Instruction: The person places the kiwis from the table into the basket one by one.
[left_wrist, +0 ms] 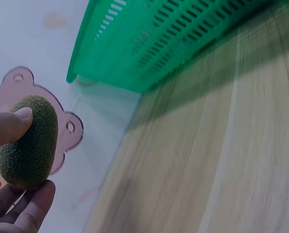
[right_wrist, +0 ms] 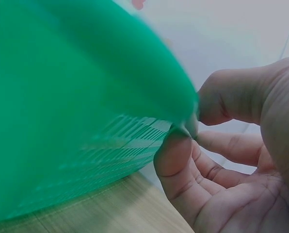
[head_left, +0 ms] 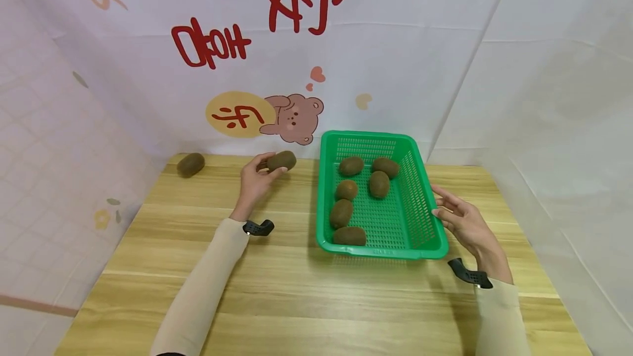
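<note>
My left hand [head_left: 268, 165] pinches a brown kiwi [head_left: 282, 160] between thumb and fingers, just above the far side of the wooden table [head_left: 277, 290]. The left wrist view shows this kiwi [left_wrist: 28, 143] held close up by the thumb [left_wrist: 11, 124], with the fingers under it. A green plastic basket [head_left: 427, 235] with several kiwis [head_left: 350, 166] inside stands to the right. At the basket's right rim my right hand [head_left: 447, 210] is held with relaxed fingers. In the right wrist view its thumb [right_wrist: 176, 155] touches the green rim [right_wrist: 76, 97].
Another kiwi [head_left: 190, 164] lies alone at the table's far left corner. White cloth walls with red lettering and a bear sticker [head_left: 295, 118] close in the back and sides. Bare wood lies in front of the basket.
</note>
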The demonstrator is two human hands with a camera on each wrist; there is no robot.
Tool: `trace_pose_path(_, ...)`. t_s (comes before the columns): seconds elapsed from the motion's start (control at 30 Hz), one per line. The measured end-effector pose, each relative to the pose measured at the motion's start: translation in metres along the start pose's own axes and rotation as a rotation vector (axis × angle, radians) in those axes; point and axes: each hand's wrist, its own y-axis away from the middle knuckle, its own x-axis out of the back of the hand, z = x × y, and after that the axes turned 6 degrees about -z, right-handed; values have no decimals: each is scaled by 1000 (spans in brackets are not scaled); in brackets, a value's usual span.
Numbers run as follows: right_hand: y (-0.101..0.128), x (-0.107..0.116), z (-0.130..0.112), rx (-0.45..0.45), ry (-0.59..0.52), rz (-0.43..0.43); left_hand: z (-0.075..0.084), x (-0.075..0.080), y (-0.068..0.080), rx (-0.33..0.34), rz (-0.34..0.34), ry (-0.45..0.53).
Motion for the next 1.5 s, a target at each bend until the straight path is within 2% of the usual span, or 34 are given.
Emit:
trace_pose_path(0.27,1,0,1,-17,10,15,18,-7,5,-41,-36,48)
trace_pose_path(0.77,0,1,2,14,-20,-8,56,-23,12,-118,-100,101)
trace_pose_path(1.07,-1,1,2,18,-16,-7,86,-36,24,-195,-166,97)
trace_pose_path(1.5,-1,1,1,14,-20,-3,93,-59,28,-306,-254,90)
